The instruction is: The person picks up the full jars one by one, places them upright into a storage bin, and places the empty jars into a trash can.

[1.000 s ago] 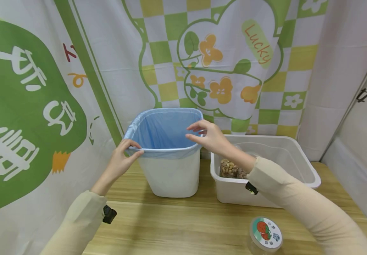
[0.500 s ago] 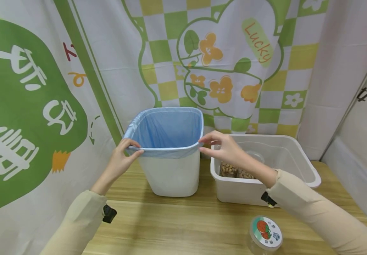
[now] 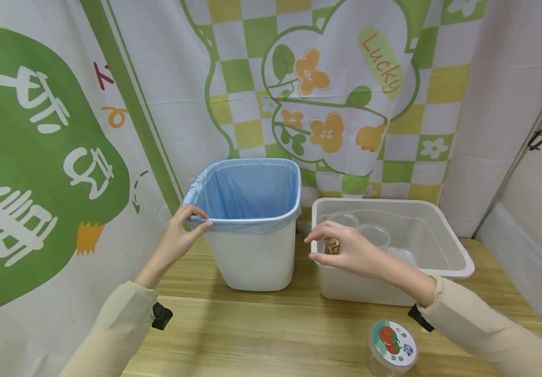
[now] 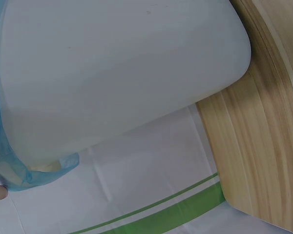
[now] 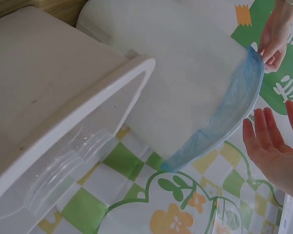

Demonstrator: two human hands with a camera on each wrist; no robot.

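Note:
A white trash bin (image 3: 252,262) stands on the wooden table, lined with a blue trash bag (image 3: 252,191) folded down over its rim. At the front left corner, my left hand (image 3: 180,235) pinches the bag's folded edge between thumb and fingers. My right hand (image 3: 351,250) hovers over the left end of the white tub, fingers loosely bent and apart, holding nothing. In the right wrist view the right hand (image 5: 278,151) is clear of the bag, whose edge (image 5: 234,102) hangs outside the bin. The left wrist view shows mostly the bin's side (image 4: 117,68) and a fingertip.
Right of the bin stands the white tub (image 3: 369,288), holding clear round containers (image 3: 375,234) and some nuts (image 3: 333,246), partly hidden by my right hand. A lidded clear jar (image 3: 395,345) sits near the front. Printed curtains (image 3: 327,94) hang behind the table.
My right hand has moved right, from over the bin's rim, past touching the bag's front right corner, to above the tub. The left hand has stayed at the front left corner.

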